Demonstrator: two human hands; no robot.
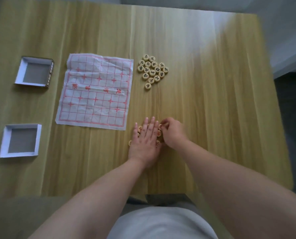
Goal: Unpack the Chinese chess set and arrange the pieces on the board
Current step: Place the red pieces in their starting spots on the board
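A creased paper board [95,92] with a red grid lies flat on the wooden table [212,100], with no pieces on it. To its right, several round wooden pieces with black characters [152,70] sit in a cluster. Nearer to me lies a group of red-character pieces [159,133], mostly hidden under my hands. My left hand [146,140] rests flat on that group, fingers straight. My right hand [172,133] is beside it with curled fingers, pinching one red piece at the group's far right edge.
Two shallow white box halves stand left of the board: one [34,72] at the far left, the other [21,140] nearer. The table's front edge [92,195] is close to my body.
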